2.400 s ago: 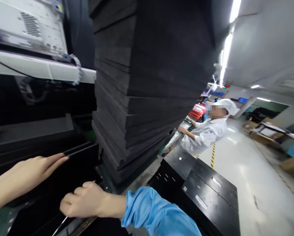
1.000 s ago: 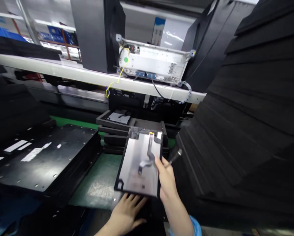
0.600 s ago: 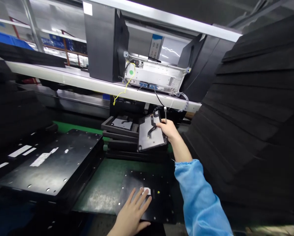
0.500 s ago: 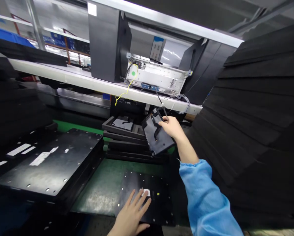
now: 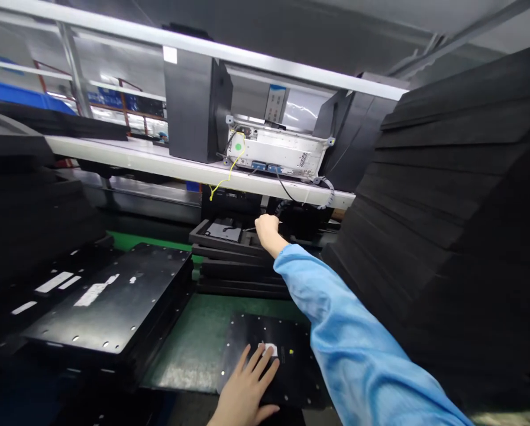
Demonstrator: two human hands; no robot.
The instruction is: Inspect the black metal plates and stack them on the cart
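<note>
Pressing the left hand (image 5: 247, 387) flat, with fingers spread apart, onto a black plate (image 5: 241, 334) at the lower center of the frame, and touching the lower edge of a white label (image 5: 270, 349) on it. Showing also a small yellow mark (image 5: 291, 351) just right of the label. Reaching with the right hand (image 5: 267, 229), in a blue sleeve (image 5: 336, 313), to the center of the frame, over the right part of an open black tray (image 5: 209, 241). Curling the fingers of this hand together, clamped on a slim tool (image 5: 249, 229) with its thin end projecting to the left; hiding most of the tool and part of the tray behind the hand. Displaying a grey-faced panel (image 5: 225, 232) with a dark strip across it, lying in the left part of the tray, just left of the right hand. Supporting the tray on a pile of further black trays (image 5: 242, 271), at the back of a green desk (image 5: 198, 328). Showing at lower left a stack of black plates (image 5: 145, 266) with white labels on top, and at right a tall pile of black foam sheets (image 5: 446, 177). Presenting at upper center a white instrument (image 5: 283, 148), standing on a white shelf (image 5: 136, 155) between two dark boxes (image 5: 189, 106), with a yellow cable (image 5: 220, 183) hanging over the shelf's front edge.
</note>
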